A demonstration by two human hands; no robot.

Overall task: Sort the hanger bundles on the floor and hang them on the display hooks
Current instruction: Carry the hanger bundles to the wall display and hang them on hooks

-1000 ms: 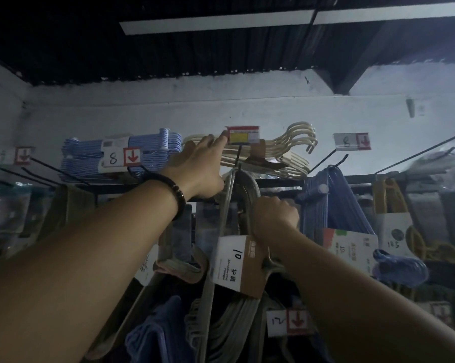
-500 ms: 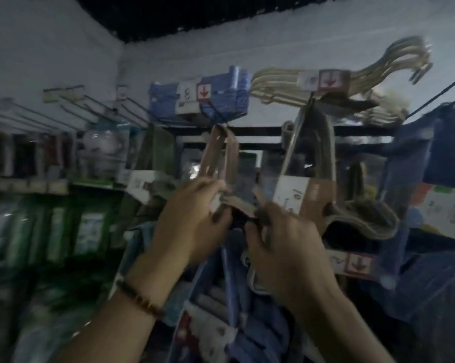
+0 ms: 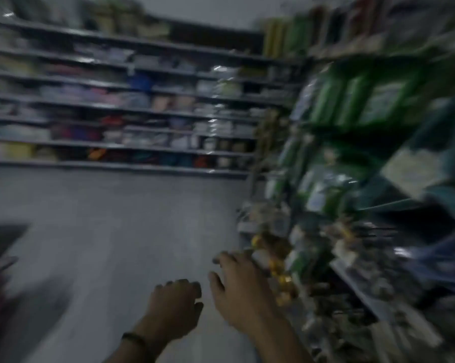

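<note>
The view is heavily blurred by motion. My left hand, with a dark bracelet at the wrist, hangs low in the middle with its fingers loosely curled and holds nothing. My right hand is just to its right, fingers relaxed and spread, also holding nothing. No hanger bundle or display hook can be made out in this frame. Both hands hover over the grey floor, close to the lower part of the rack on the right.
A rack of green packets and small goods runs along the right. Long shelves of stacked goods line the far wall. A dark shape lies at the left edge of the floor.
The view has swung away from the hanger hooks, left and down toward the aisle floor. Both hands have let go of the hanger bundles and dropped low, holding nothing.
</note>
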